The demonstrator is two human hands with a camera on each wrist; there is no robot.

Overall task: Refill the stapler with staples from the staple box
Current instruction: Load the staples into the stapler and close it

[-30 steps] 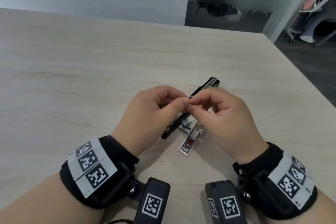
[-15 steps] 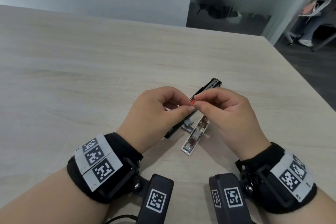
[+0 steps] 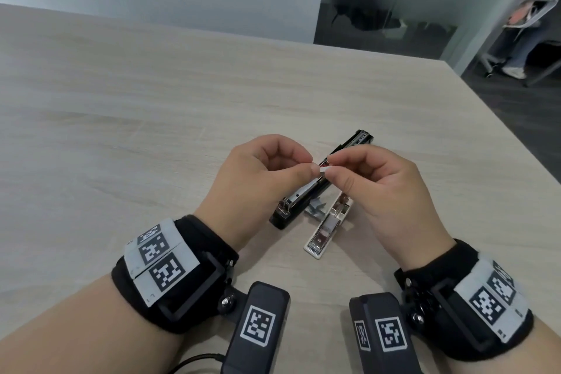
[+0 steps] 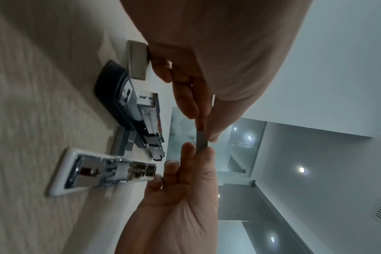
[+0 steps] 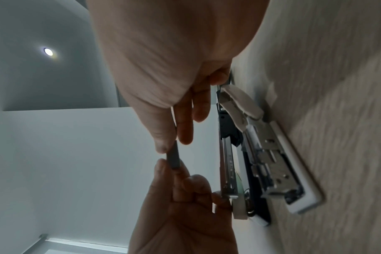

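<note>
Both hands meet above the stapler and pinch a short grey staple strip (image 3: 321, 170) (image 4: 201, 141) (image 5: 174, 157) from opposite ends. My left hand (image 3: 312, 165) (image 4: 207, 127) holds it between thumb and forefinger, and my right hand (image 3: 329, 168) (image 5: 170, 147) does the same. Below them the black stapler (image 3: 303, 196) (image 4: 115, 96) lies open on the table, its metal staple channel (image 4: 151, 120) (image 5: 228, 163) facing up. A white stapler part (image 3: 326, 229) (image 4: 76, 171) (image 5: 294, 180) with metal inside lies beside it. A small grey-beige box (image 4: 137, 60) sits past the black end.
Small grey pieces (image 3: 315, 209) (image 4: 122, 141) lie between the black and white parts. The pale wooden table (image 3: 151, 130) stretches far to the left and back; its right edge (image 3: 501, 124) drops to a dark floor. A seated person (image 3: 522, 36) is far off at the right.
Both hands have stayed together over the stapler. The fingertips have drawn slightly apart, and a pale strip shows between them now.
</note>
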